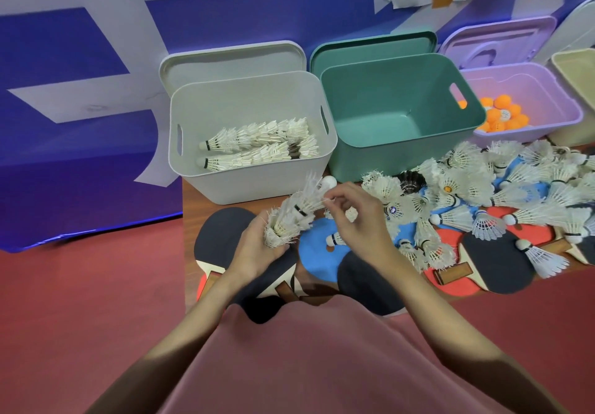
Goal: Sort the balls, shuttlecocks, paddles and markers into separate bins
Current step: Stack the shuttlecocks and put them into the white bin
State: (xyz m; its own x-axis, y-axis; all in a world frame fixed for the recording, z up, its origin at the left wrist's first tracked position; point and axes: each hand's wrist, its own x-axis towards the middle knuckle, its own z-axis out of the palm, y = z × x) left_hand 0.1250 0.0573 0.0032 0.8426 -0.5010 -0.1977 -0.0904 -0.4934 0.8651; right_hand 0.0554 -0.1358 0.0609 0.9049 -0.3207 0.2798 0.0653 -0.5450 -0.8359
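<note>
My left hand (257, 246) grips a nested stack of white shuttlecocks (294, 212) above the table's left part. My right hand (357, 217) pinches the feathers at the stack's upper end. The white bin (193, 117) holds two rows of stacked shuttlecocks (257, 146). The green bin (402, 101) has nothing in it. Orange balls (500, 115) lie in the purple bin (547, 91). A heap of loose shuttlecocks (483, 194) covers several paddles (495, 262) on the right. A white ball (329, 182) sits by the white bin.
A beige bin (576, 72) stands at the far right. Bin lids lean against the blue wall banner behind the bins. Black, blue and red paddles (222, 230) lie under my hands at the wooden table's front edge. Red floor lies to the left.
</note>
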